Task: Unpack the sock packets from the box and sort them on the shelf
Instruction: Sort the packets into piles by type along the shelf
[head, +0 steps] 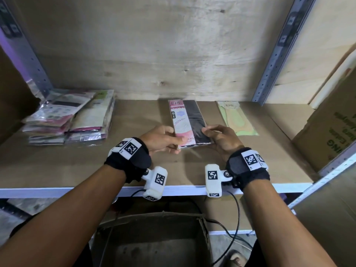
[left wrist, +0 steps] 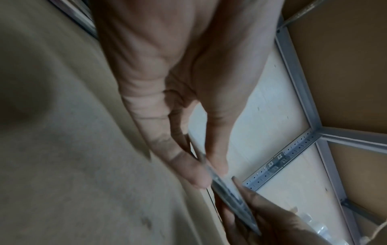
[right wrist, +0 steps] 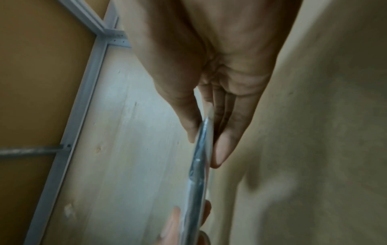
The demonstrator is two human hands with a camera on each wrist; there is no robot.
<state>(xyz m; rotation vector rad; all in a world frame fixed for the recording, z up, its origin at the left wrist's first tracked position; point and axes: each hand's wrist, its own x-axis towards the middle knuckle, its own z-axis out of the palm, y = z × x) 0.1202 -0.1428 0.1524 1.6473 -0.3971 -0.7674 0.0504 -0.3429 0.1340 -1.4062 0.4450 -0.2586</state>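
Note:
A pink and black sock packet (head: 189, 122) is held flat just above the middle of the cardboard-lined shelf (head: 134, 170). My left hand (head: 163, 140) pinches its near left edge and my right hand (head: 219, 138) pinches its near right edge. In the left wrist view the packet (left wrist: 230, 189) shows edge-on between thumb and fingers. The right wrist view shows the same packet (right wrist: 199, 165) edge-on, pinched by thumb and fingers. A green sock packet (head: 236, 117) lies flat on the shelf to the right. The open cardboard box (head: 154, 241) stands below the shelf edge.
Two stacks of sock packets (head: 71, 116) sit at the shelf's left end. A large printed carton (head: 331, 130) stands at the right end. Grey perforated uprights (head: 277, 54) frame the plywood back wall. Black cables (head: 231, 218) hang under the shelf edge.

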